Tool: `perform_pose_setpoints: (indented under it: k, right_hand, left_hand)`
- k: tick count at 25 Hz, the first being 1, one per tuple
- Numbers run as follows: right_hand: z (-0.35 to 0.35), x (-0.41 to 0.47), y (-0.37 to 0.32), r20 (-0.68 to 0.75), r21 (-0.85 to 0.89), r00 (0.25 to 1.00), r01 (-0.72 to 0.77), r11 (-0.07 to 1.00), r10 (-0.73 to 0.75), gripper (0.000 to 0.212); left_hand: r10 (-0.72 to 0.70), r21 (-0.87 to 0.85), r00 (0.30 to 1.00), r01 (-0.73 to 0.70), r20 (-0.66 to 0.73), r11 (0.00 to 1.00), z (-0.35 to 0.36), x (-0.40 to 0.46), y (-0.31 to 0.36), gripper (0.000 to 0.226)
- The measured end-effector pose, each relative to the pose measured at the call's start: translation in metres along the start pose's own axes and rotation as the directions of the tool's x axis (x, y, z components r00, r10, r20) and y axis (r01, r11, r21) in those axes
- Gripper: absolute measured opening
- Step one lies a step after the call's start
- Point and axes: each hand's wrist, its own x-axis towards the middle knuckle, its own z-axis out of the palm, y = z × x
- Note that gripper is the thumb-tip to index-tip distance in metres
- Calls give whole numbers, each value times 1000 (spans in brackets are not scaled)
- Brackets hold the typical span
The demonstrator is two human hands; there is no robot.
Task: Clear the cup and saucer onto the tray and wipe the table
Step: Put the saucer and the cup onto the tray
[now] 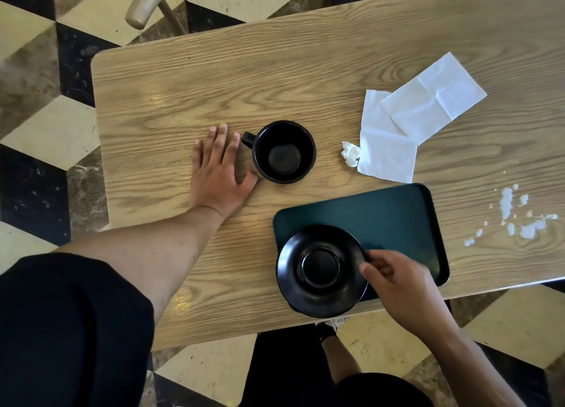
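saucer (pixel 321 270): glossy black, over tray (pixel 397 217) near-left corner | right hand (pixel 400 281): fingers pinch saucer rim | left hand (pixel 218 171): fingers flat on counter (pixel 183 101), left of tray | cup (pixel 284 151): black, empty

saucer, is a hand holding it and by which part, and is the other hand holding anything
The right hand pinches the black saucer at its right rim, over the near-left corner of the tray. The left hand holds nothing; it lies flat beside the cup.
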Motion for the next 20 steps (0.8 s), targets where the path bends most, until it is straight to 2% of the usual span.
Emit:
perform_pose_setpoints:
  k: [2, 5, 10, 13, 15, 16, 18, 20]
  right_hand:
    - [-2, 16, -12, -95, -32, 995, 35, 999, -38, 23]
    - [-3, 48, -49, -180, 91, 978, 120, 989, -102, 30]
    - [13, 95, -110, -41, 252, 972, 233, 939, -230, 66]
    - [20, 113, -121, 19, 250, 967, 242, 938, -255, 89]
    - [22, 122, -124, 57, 261, 967, 225, 939, -248, 90]
    - [23, 127, -125, 80, 325, 972, 184, 928, -221, 87]
    - [23, 133, -127, 133, 478, 975, 92, 873, -176, 73]
    - [23, 137, -128, 178, 526, 969, 53, 849, -171, 58]
  left_hand:
    - [1, 12, 1000, -1, 6, 1000, 0, 0, -1, 80]
    - [12, 17, 1000, -13, 8, 1000, 2, 0, -2, 79]
    - [23, 12, 999, -23, -49, 1000, 6, 0, -4, 77]
    - [37, 14, 997, -36, -61, 999, 8, -1, -4, 77]
    - [36, 20, 998, -35, -53, 999, 8, -1, -5, 77]
    - [37, 21, 998, -36, -49, 999, 8, -1, -5, 77]
    - [41, 13, 998, -40, -48, 999, 8, -1, -5, 76]
    - [44, 6, 998, -44, -46, 999, 7, -1, -4, 75]
